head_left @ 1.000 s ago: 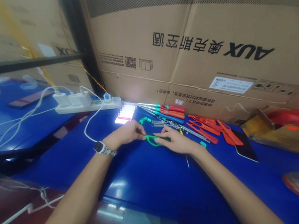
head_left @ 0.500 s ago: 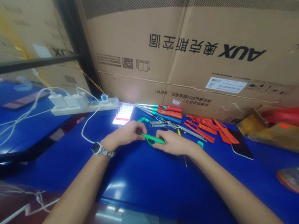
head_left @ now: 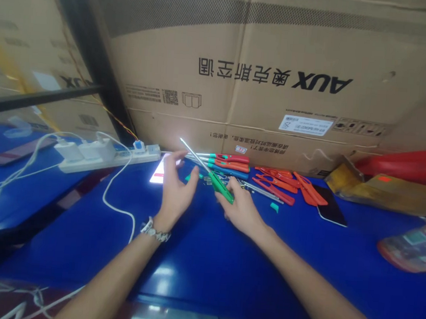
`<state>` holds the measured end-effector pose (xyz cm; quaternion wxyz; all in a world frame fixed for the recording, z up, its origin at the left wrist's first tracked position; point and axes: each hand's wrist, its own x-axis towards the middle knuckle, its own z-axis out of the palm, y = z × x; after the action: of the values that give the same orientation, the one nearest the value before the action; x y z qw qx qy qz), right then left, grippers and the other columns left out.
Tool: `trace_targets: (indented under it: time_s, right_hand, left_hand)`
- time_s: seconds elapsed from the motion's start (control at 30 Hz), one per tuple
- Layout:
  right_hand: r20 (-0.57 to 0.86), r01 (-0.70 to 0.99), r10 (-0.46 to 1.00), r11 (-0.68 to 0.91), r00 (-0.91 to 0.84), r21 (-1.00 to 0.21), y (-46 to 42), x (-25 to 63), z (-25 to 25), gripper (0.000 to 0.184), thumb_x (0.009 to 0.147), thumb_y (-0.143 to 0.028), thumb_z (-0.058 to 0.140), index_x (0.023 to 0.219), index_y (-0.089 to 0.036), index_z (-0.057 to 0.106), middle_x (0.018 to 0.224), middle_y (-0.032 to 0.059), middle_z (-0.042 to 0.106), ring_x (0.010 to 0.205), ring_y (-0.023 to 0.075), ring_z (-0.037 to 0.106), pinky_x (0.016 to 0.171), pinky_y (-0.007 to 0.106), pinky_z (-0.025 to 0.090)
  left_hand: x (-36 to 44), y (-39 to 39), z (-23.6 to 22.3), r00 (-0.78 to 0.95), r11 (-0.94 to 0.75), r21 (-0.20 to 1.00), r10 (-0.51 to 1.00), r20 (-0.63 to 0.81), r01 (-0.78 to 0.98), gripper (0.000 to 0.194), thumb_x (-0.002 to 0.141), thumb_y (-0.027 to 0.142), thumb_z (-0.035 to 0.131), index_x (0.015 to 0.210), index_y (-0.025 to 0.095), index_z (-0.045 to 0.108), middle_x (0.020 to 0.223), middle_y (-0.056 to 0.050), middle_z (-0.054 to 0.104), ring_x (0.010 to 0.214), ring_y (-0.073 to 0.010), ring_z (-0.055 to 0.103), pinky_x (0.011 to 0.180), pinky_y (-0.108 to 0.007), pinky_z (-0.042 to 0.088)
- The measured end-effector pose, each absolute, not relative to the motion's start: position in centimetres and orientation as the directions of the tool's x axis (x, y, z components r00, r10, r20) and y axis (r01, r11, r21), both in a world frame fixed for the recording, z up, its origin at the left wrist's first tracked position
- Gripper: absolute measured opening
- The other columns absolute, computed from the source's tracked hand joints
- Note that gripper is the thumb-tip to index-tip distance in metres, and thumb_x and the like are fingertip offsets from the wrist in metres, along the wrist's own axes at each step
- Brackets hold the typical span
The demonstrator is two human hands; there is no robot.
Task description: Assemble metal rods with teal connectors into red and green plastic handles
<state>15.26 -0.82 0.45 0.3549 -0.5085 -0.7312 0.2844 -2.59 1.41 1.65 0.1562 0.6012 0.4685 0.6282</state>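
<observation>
My right hand (head_left: pixel 241 207) grips a long-nosed lighter (head_left: pixel 221 186) by its green handle. The lighter's thin metal tube points up and to the left, above the table. To its left, my left hand (head_left: pixel 178 190) is raised with fingers apart and nothing in it; a watch (head_left: pixel 148 224) is on that wrist. Behind both hands lie long-nosed lighters with red, orange and blue handles (head_left: pixel 230 167), tubes to the left. Orange-red handle shells (head_left: pixel 283 181) lie to the right, beside metal tubes (head_left: pixel 267 190) and small parts partly hidden by my right hand.
A large cardboard box (head_left: pixel 262 99) stands behind the blue table (head_left: pixel 205 262). On the left are a power strip (head_left: pixel 87 162) with white cables and a lit phone (head_left: pixel 156 175). A dark phone (head_left: pixel 332 210), a plastic container (head_left: pixel 410 249) and a small green cap (head_left: pixel 274 207) are on the right.
My left hand has let go of the green piece's left end and opened. My right hand has tilted the green handle upward, and a metal tube now shows extending from it. The view has shifted right.
</observation>
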Motion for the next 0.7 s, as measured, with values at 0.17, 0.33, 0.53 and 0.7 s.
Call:
trace_targets:
  time_s: [0.17, 0.33, 0.53, 0.7]
  right_hand:
    - [0.226, 0.354, 0.959, 0.274, -0.172, -0.894, -1.2, 14.3, -0.2, 0.018, 0.091, -0.041, 0.052, 0.096, -0.026, 0.044, 0.065, -0.006, 0.06, 0.045, 0.0146, 0.06, 0.047, 0.025, 0.046]
    - [0.203, 0.186, 0.977, 0.212, -0.066, -0.959, -0.9, 14.1, -0.4, 0.03, 0.089, -0.052, 0.055, 0.091, -0.025, 0.043, 0.063, -0.0065, 0.063, 0.039, 0.0131, 0.058, 0.038, 0.024, 0.049]
    - [0.12, 0.218, 0.98, 0.153, -0.158, -0.964, -1.5, 14.0, -1.2, 0.037, 0.093, -0.059, 0.045, 0.086, -0.023, 0.054, 0.045, -0.0072, 0.053, 0.031, 0.0131, 0.052, 0.032, 0.022, 0.044]
    - [0.143, 0.243, 0.987, 0.157, -0.072, -0.957, -2.1, 13.5, -1.2, 0.036, 0.094, -0.055, 0.045, 0.091, -0.022, 0.061, 0.055, -0.0019, 0.061, 0.035, 0.0143, 0.054, 0.036, 0.025, 0.045]
  left_hand:
    - [1.0, 2.0, 0.8, 0.205, -0.06, 0.976, 0.973, 0.104, -0.209, 0.047, 0.087, 0.061, 0.056, 0.098, 0.016, 0.063, 0.084, -0.005, 0.067, 0.065, -0.0141, 0.062, 0.056, -0.024, 0.049]
    - [2.9, 3.6, 1.6, 0.236, -0.012, 0.927, 0.966, 0.108, -0.376, 0.044, 0.078, 0.058, 0.071, 0.086, 0.015, 0.061, 0.073, -0.001, 0.067, 0.045, -0.0074, 0.051, 0.039, -0.019, 0.036]
    - [3.4, 4.1, 1.7, 0.136, 0.072, 0.797, 0.991, 0.012, -0.599, 0.043, 0.077, 0.055, 0.075, 0.083, 0.017, 0.056, 0.068, 0.005, 0.059, 0.054, -0.0076, 0.059, 0.055, -0.02, 0.051]
    - [3.1, 3.9, 1.0, 0.132, 0.066, 0.815, 0.991, 0.013, -0.576, 0.043, 0.08, 0.057, 0.071, 0.088, 0.017, 0.058, 0.072, 0.002, 0.064, 0.056, -0.0092, 0.06, 0.059, -0.022, 0.053]
